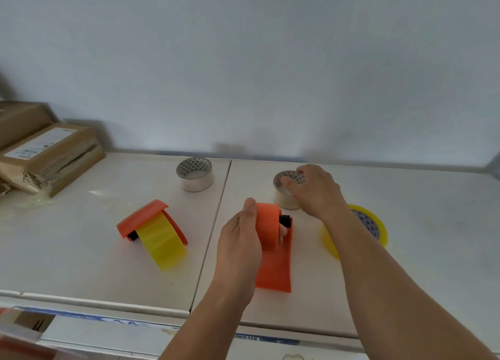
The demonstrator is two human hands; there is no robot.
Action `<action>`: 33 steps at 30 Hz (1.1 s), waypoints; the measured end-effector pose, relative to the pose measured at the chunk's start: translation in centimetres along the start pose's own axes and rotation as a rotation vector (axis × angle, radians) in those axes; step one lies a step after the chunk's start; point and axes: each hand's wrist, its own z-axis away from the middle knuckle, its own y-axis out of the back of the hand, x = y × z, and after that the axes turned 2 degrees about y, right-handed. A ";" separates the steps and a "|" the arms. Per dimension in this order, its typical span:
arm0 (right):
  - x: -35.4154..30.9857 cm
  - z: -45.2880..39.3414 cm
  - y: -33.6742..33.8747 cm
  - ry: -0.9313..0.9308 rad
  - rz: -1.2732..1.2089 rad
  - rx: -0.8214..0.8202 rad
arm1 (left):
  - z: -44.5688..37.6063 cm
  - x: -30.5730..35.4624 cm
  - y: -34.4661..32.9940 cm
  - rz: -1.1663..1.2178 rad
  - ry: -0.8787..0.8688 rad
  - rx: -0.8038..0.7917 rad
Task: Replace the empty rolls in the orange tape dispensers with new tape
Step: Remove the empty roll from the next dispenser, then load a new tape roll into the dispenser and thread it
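- Nearest me, low centre of the frame, my left hand (239, 240) has its grip clamped round the orange dispenser (273, 248): thumb on the curved hood, a fingertip showing through the hollow where a roll would sit. It looks like light, stiff plastic, best held by the hood and side wall, clear of the black cutter end.
- Left of it on the worktop (81, 251) lies the loaded dispenser (151, 228), already carrying yellow tape.
- At right, half hidden under my forearm, the yellow tape roll (378, 231) lies flat. It looks rigid, with a slick outer face, so I judge the core the surer hold.
- Further back, my right hand (316, 192) has its grip closed over the top of a pale spent roll (284, 200), light cardboard by the look.
- Upper centre-left, another spent roll (195, 173) stands alone.
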 end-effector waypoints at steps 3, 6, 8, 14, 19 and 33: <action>1.4 4.8 1.8 -0.085 -0.081 0.126 | 0.1 -0.2 0.1 0.003 0.008 0.003; 3.1 8.8 2.3 -0.126 0.054 0.140 | 0.1 -0.3 0.1 0.002 0.008 0.014; 3.9 10.2 2.2 -0.131 0.156 0.042 | 0.2 -0.4 0.1 0.005 0.008 0.015; 5.3 11.1 2.1 -0.078 0.345 -0.091 | 0.6 -0.6 -0.2 0.019 0.010 -0.006; 3.9 12.8 3.0 -0.144 -0.357 0.012 | 0.6 -0.7 -0.2 0.002 0.021 -0.007; -1.5 16.5 -0.5 -0.107 -0.755 0.093 | 1.2 -0.9 0.1 0.056 0.121 -0.035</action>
